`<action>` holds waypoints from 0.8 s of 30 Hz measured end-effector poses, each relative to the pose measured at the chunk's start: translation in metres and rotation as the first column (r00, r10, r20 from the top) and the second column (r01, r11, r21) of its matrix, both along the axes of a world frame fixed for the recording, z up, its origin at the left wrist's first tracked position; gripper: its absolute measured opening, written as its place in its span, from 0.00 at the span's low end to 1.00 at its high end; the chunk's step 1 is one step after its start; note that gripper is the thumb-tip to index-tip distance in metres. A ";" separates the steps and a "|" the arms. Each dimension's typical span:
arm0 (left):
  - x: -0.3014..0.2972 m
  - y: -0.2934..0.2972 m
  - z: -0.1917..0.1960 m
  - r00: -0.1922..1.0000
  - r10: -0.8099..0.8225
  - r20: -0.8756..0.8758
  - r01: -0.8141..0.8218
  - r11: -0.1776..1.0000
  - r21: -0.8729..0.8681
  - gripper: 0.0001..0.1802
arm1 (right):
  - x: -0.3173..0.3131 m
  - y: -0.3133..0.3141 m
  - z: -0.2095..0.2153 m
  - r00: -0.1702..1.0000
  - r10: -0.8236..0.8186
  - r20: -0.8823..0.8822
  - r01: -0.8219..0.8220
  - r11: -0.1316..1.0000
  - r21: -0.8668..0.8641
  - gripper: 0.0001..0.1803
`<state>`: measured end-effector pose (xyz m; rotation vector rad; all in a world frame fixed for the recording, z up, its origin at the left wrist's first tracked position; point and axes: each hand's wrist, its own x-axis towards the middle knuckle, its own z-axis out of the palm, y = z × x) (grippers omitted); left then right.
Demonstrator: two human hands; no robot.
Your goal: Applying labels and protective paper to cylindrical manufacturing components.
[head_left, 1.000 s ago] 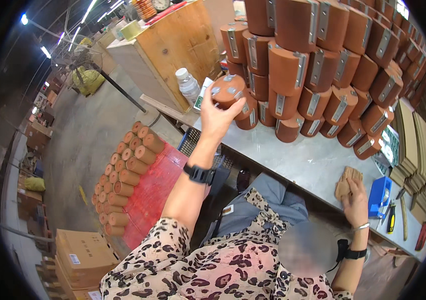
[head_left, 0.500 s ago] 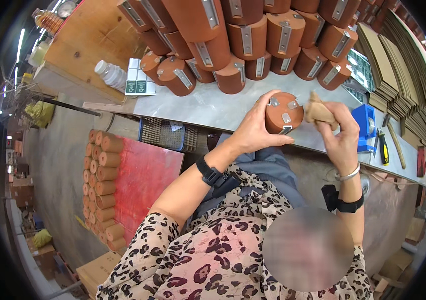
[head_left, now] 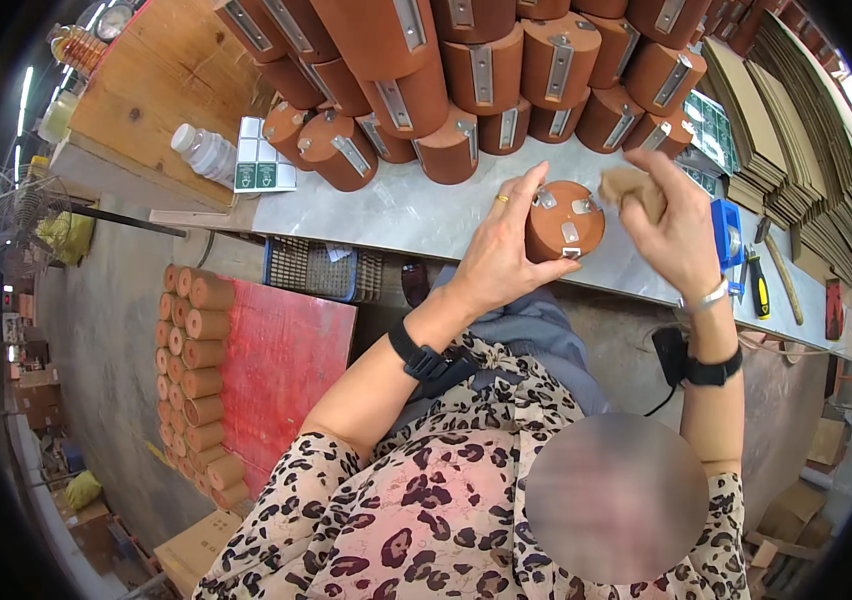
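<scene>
My left hand (head_left: 501,240) is wrapped around the side of a reddish-brown cylinder (head_left: 568,225), thumb at its near edge and fingers at the far side. The cylinder's round end faces up, with three small metal plates on it and part of a metal strip at the near side. To its right, my right hand (head_left: 676,225) pinches a crumpled tan cloth (head_left: 630,188). A small gap shows between cloth and cylinder. Both hands are over the front part of the grey worktable (head_left: 406,218).
Similar cylinders (head_left: 481,75) with metal strips are stacked behind. Cardboard sheets (head_left: 796,140), a blue tape dispenser (head_left: 728,235), a black-and-yellow handled tool (head_left: 758,290) and a hammer (head_left: 784,270) lie right. A bottle (head_left: 208,152) stands left; smaller cylinders (head_left: 204,353) line a red board (head_left: 286,370).
My right hand with the cloth has shifted slightly up and to the left, its fingers turning. The left hand keeps its hold on the cylinder. The whole view has shifted a little.
</scene>
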<state>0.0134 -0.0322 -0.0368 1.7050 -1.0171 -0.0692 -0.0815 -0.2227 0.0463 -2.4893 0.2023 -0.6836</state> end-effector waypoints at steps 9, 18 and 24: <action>-0.008 0.005 0.002 0.981 0.020 0.195 -0.031 0.998 0.050 0.51 | -0.014 0.028 0.010 0.907 0.185 -0.380 -0.253 0.957 -0.139 0.35; -0.016 0.004 -0.017 0.958 0.124 0.260 -0.109 0.991 -0.072 0.46 | -0.051 0.044 0.018 0.902 0.221 -0.370 -0.281 0.953 -0.117 0.35; -0.014 0.002 -0.020 0.939 0.152 0.309 -0.122 0.986 -0.116 0.44 | -0.047 0.053 0.012 0.890 0.145 -0.432 -0.275 0.927 -0.256 0.36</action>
